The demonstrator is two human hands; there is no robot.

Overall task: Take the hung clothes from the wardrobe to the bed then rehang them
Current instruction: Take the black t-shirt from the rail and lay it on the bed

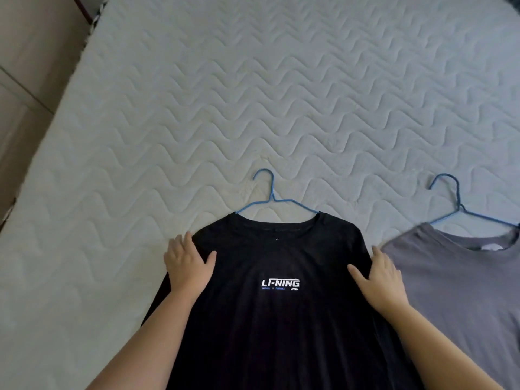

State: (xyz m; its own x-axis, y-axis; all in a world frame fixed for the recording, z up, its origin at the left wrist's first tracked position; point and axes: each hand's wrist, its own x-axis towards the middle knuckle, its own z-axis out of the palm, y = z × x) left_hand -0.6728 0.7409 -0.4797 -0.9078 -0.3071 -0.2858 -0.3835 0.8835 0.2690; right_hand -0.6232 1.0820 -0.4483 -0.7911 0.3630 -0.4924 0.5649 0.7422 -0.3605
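Blk "LI-NING" tee (281, 327), blue subtext (273, 288) illegible; L hand (187, 267), R hand (380, 280) fingers straight, flat on it.

"Can you read the small blue line under the logo (280, 283) on the black shirt (281, 333)?"

"Too tiny from here. Its hem runs off the bottom edge, and the blue hanger (270, 192) hides both arms inside the collar."

"And the grey shirt (455, 277)?"

"Cut off at the right and the bottom. The second hanger (453, 198) slips under its neckline too."
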